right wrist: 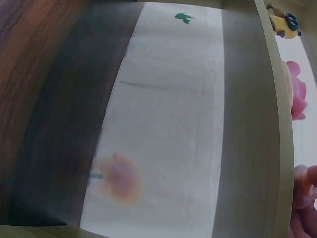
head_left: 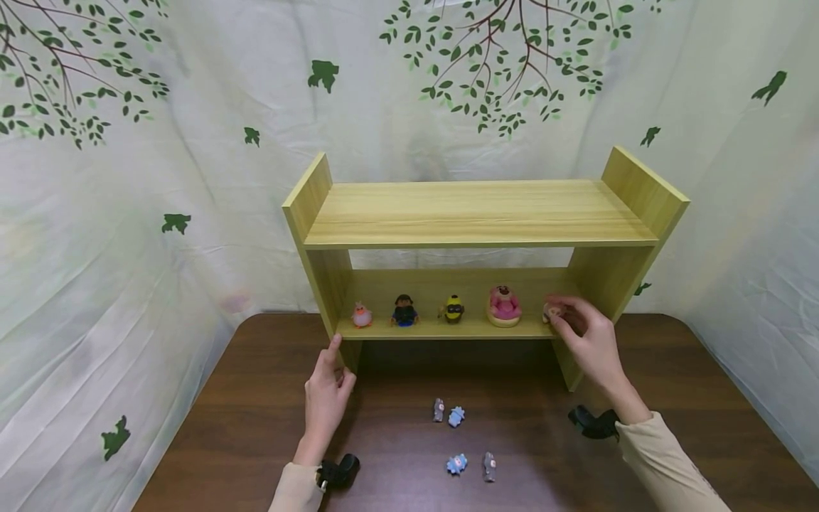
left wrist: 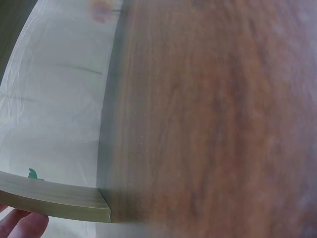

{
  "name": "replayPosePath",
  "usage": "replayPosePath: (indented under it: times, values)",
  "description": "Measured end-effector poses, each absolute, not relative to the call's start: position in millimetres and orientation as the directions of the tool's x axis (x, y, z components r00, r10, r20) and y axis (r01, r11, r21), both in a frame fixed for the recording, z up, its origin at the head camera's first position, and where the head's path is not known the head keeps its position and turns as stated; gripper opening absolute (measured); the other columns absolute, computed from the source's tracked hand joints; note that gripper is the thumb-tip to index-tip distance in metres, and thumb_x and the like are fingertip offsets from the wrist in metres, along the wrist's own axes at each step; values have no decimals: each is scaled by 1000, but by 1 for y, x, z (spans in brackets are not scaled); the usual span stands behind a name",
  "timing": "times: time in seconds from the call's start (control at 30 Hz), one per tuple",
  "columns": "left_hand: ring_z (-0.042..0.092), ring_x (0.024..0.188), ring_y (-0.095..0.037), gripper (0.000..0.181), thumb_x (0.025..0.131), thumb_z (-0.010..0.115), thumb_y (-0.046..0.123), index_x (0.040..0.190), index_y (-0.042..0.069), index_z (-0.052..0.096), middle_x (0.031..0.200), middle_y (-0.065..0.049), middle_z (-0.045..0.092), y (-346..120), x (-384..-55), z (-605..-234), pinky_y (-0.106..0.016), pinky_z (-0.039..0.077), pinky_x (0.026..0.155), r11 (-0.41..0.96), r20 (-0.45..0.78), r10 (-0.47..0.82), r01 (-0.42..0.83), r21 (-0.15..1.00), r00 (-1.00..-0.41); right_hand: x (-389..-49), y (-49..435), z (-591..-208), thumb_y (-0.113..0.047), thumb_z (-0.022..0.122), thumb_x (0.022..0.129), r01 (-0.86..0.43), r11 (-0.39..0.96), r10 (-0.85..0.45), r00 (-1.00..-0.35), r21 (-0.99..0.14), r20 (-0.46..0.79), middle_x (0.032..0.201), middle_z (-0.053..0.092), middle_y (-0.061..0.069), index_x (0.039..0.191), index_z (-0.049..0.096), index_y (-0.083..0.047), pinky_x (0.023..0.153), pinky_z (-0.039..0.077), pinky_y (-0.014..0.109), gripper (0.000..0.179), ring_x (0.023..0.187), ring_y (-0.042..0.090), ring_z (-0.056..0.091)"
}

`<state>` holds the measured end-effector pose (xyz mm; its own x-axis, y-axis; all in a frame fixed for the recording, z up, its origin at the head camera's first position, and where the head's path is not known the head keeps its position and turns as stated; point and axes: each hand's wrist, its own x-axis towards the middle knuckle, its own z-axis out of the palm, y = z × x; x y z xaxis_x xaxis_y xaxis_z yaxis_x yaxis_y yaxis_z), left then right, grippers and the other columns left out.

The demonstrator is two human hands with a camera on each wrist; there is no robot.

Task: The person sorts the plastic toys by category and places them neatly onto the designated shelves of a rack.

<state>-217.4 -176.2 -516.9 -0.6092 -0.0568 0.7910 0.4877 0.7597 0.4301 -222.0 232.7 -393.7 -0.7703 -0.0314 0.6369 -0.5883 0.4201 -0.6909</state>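
Note:
My right hand (head_left: 596, 345) pinches a small pale pink toy figurine (head_left: 549, 311) at the right end of the lower shelf; fingers partly hide it. To its left on that shelf stand a large pink bear figurine (head_left: 504, 307), a yellow-and-black figurine (head_left: 453, 310), a dark-haired figurine (head_left: 404, 311) and a small pink figurine (head_left: 361, 315). At the left end of the wooden shelf unit (head_left: 480, 213), my left hand (head_left: 325, 398) touches the front edge with an extended index finger. In the left wrist view, fingers (left wrist: 30, 226) rest beside the side panel (left wrist: 59, 201).
On the brown table (head_left: 256, 405) before the shelf lie two grey figurines, one nearer the shelf (head_left: 438, 409) and one closer to me (head_left: 489, 467). Beside them are two blue figurines, one far (head_left: 456, 417) and one near (head_left: 457, 464). A leaf-printed white cloth (head_left: 211, 270) hangs behind.

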Motion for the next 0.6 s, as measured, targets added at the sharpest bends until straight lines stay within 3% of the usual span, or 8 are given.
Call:
replayPosePath:
  times: [0.6]
  values:
    - [36, 56, -8, 87, 72, 60, -15, 145, 24, 35, 80, -8, 43, -176, -217, -518, -28, 36, 47, 760, 789, -53, 488, 429, -612, -223, 235, -397, 8, 60, 88, -561, 447, -38, -791, -697, 611, 114, 61, 20, 124, 59, 3, 82, 43, 11, 36, 102, 0, 56]
